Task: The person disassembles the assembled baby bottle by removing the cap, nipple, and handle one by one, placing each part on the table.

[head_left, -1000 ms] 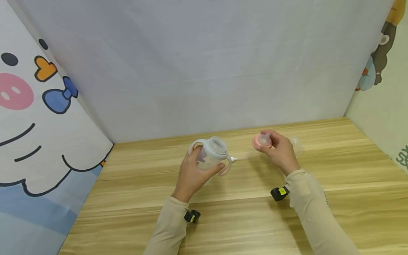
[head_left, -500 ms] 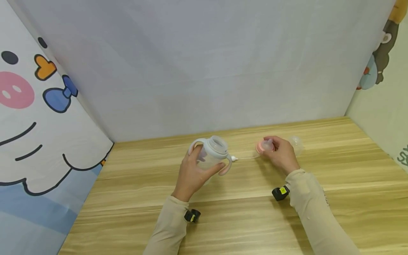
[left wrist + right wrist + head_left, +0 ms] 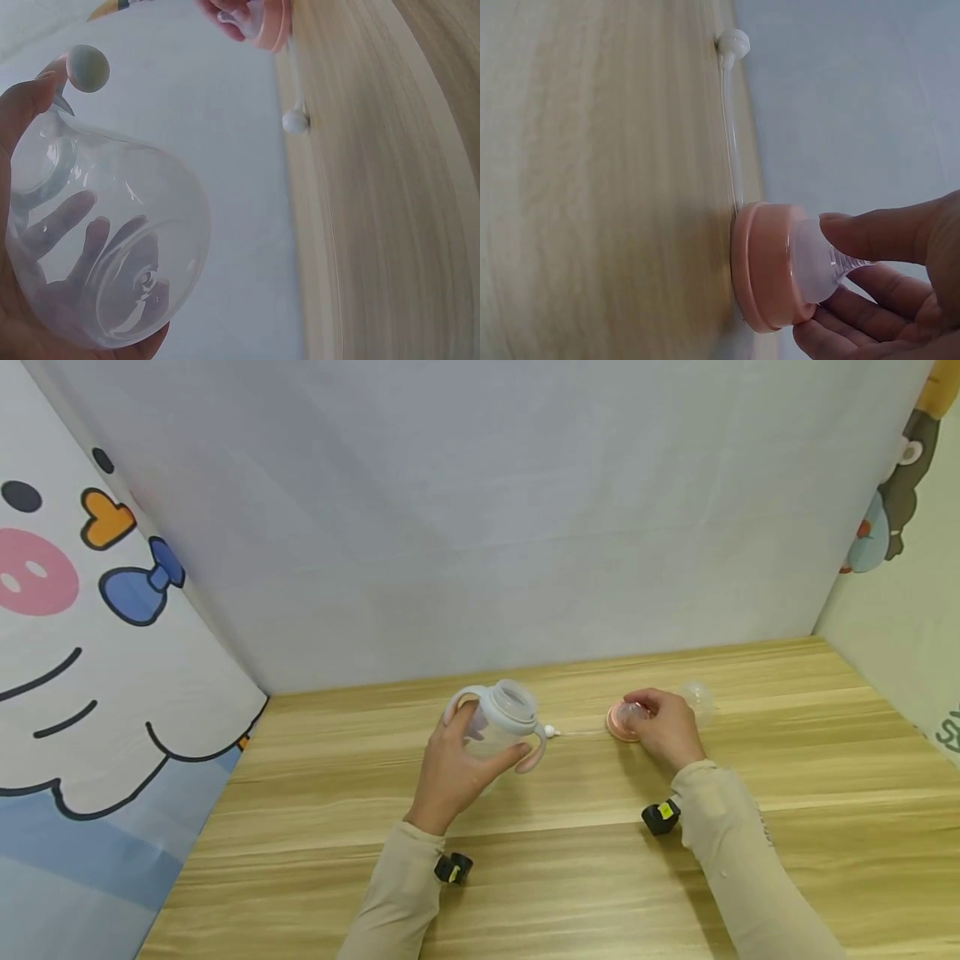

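Note:
My left hand (image 3: 450,768) grips a clear baby bottle (image 3: 513,720) above the table. The bottle has a pale collar with two side handles, and its uncovered mouth tilts up; the left wrist view shows fingers through the clear bottle wall (image 3: 169,184). To the right, my right hand (image 3: 672,728) pinches a clear bottle nipple (image 3: 814,262) set in a pink screw ring (image 3: 621,723). The ring's flat underside seems to touch the tabletop. A thin clear straw (image 3: 731,135) with a white ball end (image 3: 551,732) runs up to the ring; whether they are joined is hidden.
A clear dome cap (image 3: 699,700) stands on the wood-grain table (image 3: 555,877) just beyond my right hand. Behind the table hangs a pale cloth (image 3: 480,527), with printed cartoon panels (image 3: 82,710) at the sides.
My right hand has lowered the pink-ringed nipple to the tabletop, shifting it slightly right and nearer me; the nipple now points more upward. The left hand and bottle have stayed in place.

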{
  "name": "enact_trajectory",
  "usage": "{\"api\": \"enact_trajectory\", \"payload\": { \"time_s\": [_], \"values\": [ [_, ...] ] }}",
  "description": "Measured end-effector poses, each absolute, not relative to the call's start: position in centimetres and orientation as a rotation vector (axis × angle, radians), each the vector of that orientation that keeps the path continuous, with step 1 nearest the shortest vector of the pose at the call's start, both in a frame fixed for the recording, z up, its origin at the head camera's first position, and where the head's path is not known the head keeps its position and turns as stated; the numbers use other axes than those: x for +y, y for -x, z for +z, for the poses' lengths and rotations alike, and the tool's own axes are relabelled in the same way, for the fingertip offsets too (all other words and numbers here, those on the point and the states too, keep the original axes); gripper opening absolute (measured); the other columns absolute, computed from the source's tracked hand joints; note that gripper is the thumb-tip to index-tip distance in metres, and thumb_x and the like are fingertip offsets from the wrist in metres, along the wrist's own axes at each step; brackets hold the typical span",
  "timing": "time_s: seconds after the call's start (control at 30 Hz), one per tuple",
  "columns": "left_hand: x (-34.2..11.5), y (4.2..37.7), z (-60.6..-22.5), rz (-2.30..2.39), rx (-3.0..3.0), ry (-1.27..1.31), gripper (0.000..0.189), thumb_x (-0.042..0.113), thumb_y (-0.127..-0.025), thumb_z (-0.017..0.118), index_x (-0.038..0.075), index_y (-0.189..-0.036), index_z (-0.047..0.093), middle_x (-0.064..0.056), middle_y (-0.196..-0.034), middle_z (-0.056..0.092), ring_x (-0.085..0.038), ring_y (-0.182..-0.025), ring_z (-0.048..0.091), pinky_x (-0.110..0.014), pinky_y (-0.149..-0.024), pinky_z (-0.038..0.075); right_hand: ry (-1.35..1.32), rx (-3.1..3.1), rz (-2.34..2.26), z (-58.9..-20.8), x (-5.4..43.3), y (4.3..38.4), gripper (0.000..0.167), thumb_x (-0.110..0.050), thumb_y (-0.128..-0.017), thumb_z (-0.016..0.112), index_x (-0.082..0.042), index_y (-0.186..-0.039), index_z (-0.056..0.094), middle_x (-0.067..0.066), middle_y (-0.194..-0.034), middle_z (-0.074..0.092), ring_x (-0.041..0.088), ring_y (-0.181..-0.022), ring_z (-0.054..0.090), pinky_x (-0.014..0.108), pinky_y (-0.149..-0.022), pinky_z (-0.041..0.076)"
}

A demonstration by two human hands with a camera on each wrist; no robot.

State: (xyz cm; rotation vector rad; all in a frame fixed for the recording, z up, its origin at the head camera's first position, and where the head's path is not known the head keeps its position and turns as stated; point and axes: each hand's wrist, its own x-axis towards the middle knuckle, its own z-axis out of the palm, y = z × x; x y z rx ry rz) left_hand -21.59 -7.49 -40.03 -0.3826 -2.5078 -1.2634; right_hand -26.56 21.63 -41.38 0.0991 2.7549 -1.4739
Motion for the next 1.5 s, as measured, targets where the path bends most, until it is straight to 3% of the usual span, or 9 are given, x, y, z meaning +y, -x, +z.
{"api": "enact_trajectory", "payload": {
  "time_s": [0.27, 0.43, 0.73, 0.9, 1.07, 1.17, 1.27, 1.5],
  "values": [
    [-7.3, 21.6, -40.0, -1.275, -2.507, 0.392, 0.061, 0.05, -0.074, 0.086, 0.023, -0.123, 0.062, 0.005, -0.119, 0.059, -0.024, -0.106, 0.061, -0.045, -0.088, 0.054, -0.101, 2.76, -1.416, -41.8, 22.0, 26.9, 0.042, -0.009, -0.097, 0.057, 0.006, -0.136, 0.055, 0.031, -0.146, 0.049, 0.044, -0.137, 0.048, 0.052, -0.114, 0.041],
    [-7.3, 21.6, -39.9, -1.273, -2.512, 0.392, 0.061, 0.049, -0.074, 0.086, 0.022, -0.123, 0.062, 0.004, -0.119, 0.059, -0.023, -0.106, 0.06, -0.045, -0.089, 0.054, -0.093, 2.752, -1.403, -42.2, 22.1, 27.0, 0.047, -0.003, -0.094, 0.055, 0.006, -0.14, 0.051, 0.032, -0.149, 0.046, 0.045, -0.141, 0.043, 0.053, -0.116, 0.038],
    [-7.2, 21.6, -40.0, -1.257, -2.515, 0.386, 0.062, 0.049, -0.074, 0.086, 0.021, -0.124, 0.062, 0.004, -0.12, 0.06, -0.022, -0.105, 0.06, -0.04, -0.087, 0.054, -0.091, 2.754, -1.398, -42.0, 22.0, 26.9, 0.052, -0.006, -0.097, 0.054, 0.005, -0.147, 0.042, 0.033, -0.152, 0.041, 0.048, -0.142, 0.04, 0.056, -0.117, 0.035],
    [-7.1, 21.6, -40.0, -1.251, -2.521, 0.385, 0.062, 0.05, -0.075, 0.086, 0.022, -0.125, 0.062, 0.005, -0.12, 0.06, -0.018, -0.107, 0.059, -0.036, -0.088, 0.053, -0.053, 2.778, -1.412, -41.0, 22.1, 26.6, 0.059, -0.015, -0.098, 0.061, 0.005, -0.148, 0.038, 0.031, -0.156, 0.037, 0.048, -0.147, 0.033, 0.057, -0.119, 0.031],
    [-7.1, 21.6, -39.9, -1.27, -2.52, 0.383, 0.062, 0.05, -0.075, 0.086, 0.023, -0.125, 0.062, 0.004, -0.12, 0.06, -0.019, -0.107, 0.059, -0.044, -0.09, 0.054, 0.009, 2.827, -1.437, -39.2, 21.8, 25.9, 0.076, -0.032, -0.093, 0.072, -0.001, -0.152, 0.036, 0.024, -0.16, 0.035, 0.047, -0.148, 0.031, 0.06, -0.118, 0.03],
    [-7.1, 21.6, -40.0, -1.268, -2.519, 0.381, 0.062, 0.05, -0.074, 0.086, 0.022, -0.125, 0.062, 0.004, -0.121, 0.06, -0.02, -0.107, 0.059, -0.046, -0.089, 0.054, 0.054, 2.83, -1.476, -38.1, 21.3, 25.3, 0.08, -0.04, -0.092, 0.073, -0.006, -0.154, 0.036, 0.02, -0.161, 0.035, 0.044, -0.149, 0.032, 0.058, -0.119, 0.031],
    [-7.1, 21.5, -40.0, -1.261, -2.518, 0.377, 0.063, 0.05, -0.074, 0.086, 0.021, -0.125, 0.062, 0.003, -0.121, 0.061, -0.022, -0.106, 0.06, -0.046, -0.088, 0.055, 0.123, 2.841, -1.566, -37.2, 20.6, 24.7, 0.076, -0.042, -0.091, 0.073, -0.007, -0.151, 0.041, 0.018, -0.158, 0.042, 0.04, -0.148, 0.036, 0.053, -0.121, 0.031],
    [-7.1, 21.5, -40.1, -1.246, -2.524, 0.387, 0.064, 0.05, -0.075, 0.086, 0.02, -0.126, 0.062, 0.002, -0.122, 0.061, -0.021, -0.106, 0.06, -0.045, -0.088, 0.055, 0.338, 2.794, -1.864, -35.8, 18.2, 23.3, 0.053, -0.03, -0.092, 0.075, -0.004, -0.135, 0.057, 0.014, -0.141, 0.059, 0.034, -0.134, 0.054, 0.049, -0.117, 0.038]
  ]
}}
